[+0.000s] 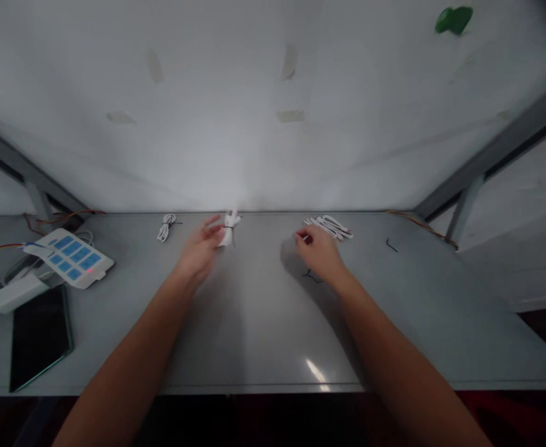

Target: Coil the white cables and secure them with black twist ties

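Left hand (pixel 201 247): reaching forward over the table (pixel 264 323), fingers spread and blurred; fingertips touching or just beside a tied bundle (pixel 229 227); nothing clamped.
Tied bundle: white cable, bound round the middle with a dark tie, at the far edge of the table by the wall (pixel 273 112).
Right hand (pixel 317 251): fingers drawn together near a loose cable (pixel 329 226); whether they pinch its end, cannot tell.
Loose cable: white, in long loops, far edge, just right of the right hand.
Small bundle (pixel 165 226): white cable, far edge, left of the left hand, apart from it.
Ties: one dark tie (pixel 311 275) under the right wrist; another (pixel 391 245) further right.
Power strip (pixel 71 256): white with blue switches, far left.
Tablet (pixel 40 335): dark, flat, near left edge.
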The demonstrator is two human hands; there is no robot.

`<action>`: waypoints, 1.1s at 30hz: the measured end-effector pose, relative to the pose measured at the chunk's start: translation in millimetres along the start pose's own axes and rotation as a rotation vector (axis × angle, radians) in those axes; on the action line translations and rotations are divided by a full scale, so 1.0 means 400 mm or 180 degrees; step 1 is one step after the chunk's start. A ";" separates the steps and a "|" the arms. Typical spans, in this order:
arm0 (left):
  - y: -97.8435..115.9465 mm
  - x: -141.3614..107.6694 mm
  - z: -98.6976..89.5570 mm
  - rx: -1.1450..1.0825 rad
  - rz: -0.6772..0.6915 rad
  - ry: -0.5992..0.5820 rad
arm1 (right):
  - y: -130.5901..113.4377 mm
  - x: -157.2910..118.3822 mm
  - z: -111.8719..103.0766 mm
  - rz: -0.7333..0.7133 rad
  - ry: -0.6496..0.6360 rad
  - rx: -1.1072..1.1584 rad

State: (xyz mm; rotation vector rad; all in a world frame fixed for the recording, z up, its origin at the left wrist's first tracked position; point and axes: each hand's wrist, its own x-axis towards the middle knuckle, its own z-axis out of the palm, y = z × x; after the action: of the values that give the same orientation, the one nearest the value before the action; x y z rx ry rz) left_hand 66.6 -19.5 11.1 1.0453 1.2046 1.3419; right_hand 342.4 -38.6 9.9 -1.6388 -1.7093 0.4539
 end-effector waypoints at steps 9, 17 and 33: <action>-0.089 -0.113 0.126 -0.0204 -0.0235 -0.1243 | -0.041 -0.034 0.088 0.0367 -0.1608 0.2440; -0.071 -0.119 0.121 0.0083 0.0001 -0.1389 | -0.045 -0.036 0.075 0.0525 -0.1303 0.2892; -0.021 -0.123 0.114 -0.0762 0.0006 -0.1034 | -0.065 -0.041 0.033 -0.0403 -0.0638 0.0864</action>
State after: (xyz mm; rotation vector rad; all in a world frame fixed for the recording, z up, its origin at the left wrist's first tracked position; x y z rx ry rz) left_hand 118.2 -63.2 9.7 1.0424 0.7826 1.2264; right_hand 313.5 -54.9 14.6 -1.3192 -1.7939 0.7734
